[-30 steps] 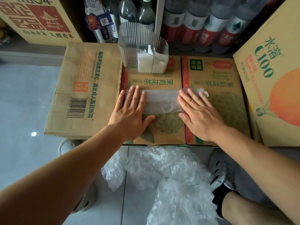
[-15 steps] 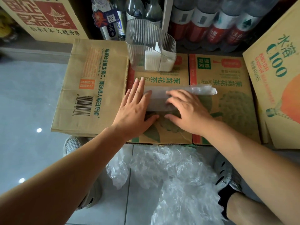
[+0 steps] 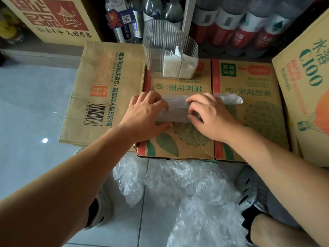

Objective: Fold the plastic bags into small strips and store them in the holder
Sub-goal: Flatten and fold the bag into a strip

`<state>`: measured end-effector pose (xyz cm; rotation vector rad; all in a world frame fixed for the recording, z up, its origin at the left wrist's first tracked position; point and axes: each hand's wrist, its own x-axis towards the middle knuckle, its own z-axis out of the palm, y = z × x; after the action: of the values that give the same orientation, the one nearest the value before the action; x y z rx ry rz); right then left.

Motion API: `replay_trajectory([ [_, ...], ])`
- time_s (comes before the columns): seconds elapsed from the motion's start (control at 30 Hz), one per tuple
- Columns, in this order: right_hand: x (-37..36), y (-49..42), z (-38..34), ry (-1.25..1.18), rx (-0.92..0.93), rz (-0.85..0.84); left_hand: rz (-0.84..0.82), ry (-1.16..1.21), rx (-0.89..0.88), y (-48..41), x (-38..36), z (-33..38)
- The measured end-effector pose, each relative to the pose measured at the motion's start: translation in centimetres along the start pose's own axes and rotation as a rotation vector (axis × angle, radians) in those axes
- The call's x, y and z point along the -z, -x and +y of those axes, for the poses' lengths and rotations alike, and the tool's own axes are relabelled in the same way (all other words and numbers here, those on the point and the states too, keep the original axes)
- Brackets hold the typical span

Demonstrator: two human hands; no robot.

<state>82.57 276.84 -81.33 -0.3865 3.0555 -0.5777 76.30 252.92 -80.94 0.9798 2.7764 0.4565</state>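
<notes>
- A flattened brown cardboard box with a barcode and green print (image 3: 106,90) lies at centre left, partly over the pale tiled floor (image 3: 32,104).
- The left hand (image 3: 147,113) is at the middle of the frame. Its grip is closed on the left end of the strip, with the fingers curled over the top and the thumb along the near edge.
- A clear ribbed plastic holder (image 3: 156,56) stands upright at upper centre, on the far part of the surface. White folded bag strips (image 3: 176,66) stand in its right portion.
- The folded translucent plastic bag strip (image 3: 176,111) lies crosswise on the surface, a brown carton top printed with green leaves (image 3: 178,143). It is just in front of the holder and not touching it.
- Loose crumpled clear plastic bags (image 3: 195,189) are heaped on the floor at lower centre, between two grey shoes.
- The right hand (image 3: 210,114) pinches the strip near its middle with curled fingers. The strip's right end pokes out beyond the hand.
- Red-labelled bottles (image 3: 240,29) stand in a row at upper right.
- A tilted carton with an orange fruit print (image 3: 306,86) fills the right edge.
</notes>
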Motion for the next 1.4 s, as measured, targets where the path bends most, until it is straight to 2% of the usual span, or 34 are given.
replay_trajectory([
  [0.1, 0.1, 0.0, -0.2, -0.033, -0.036, -0.019, -0.015, -0.013, -0.01, 0.0, 0.2, 0.1],
  [0.27, 0.8, 0.1, -0.2, -0.012, -0.049, -0.132, 0.051, 0.005, 0.004, -0.2, 0.0, 0.2],
  [0.43, 0.3, 0.0, -0.4, -0.006, -0.032, -0.043, 0.086, 0.055, 0.067, -0.4, 0.0, 0.4],
  [0.6, 1.0, -0.5, -0.5, -0.042, -0.034, -0.031, 0.04, 0.044, 0.015, -0.5, 0.5, 0.1],
  [0.77, 2.4, -1.0, -0.2, -0.161, -0.163, -0.138, 0.173, 0.171, 0.046, -0.8, 0.2, -0.5],
  [0.87, 2.8, -1.2, 0.5, -0.246, -0.312, -0.016, 0.175, 0.205, 0.138, -1.0, 0.4, -0.4],
  [0.97, 2.7, -1.6, 1.1, -0.233, -0.429, 0.064, 0.19, 0.196, 0.231, -1.7, 0.8, -0.3],
  [1.17, 1.5, -2.5, 1.9, -0.076, -0.443, 0.128, 0.168, 0.157, 0.376, -2.8, 0.7, 0.2],
  [1.4, 1.9, -2.5, 1.8, 0.0, -0.475, 0.125, 0.131, 0.07, 0.403, -3.3, 1.1, 1.0],
])
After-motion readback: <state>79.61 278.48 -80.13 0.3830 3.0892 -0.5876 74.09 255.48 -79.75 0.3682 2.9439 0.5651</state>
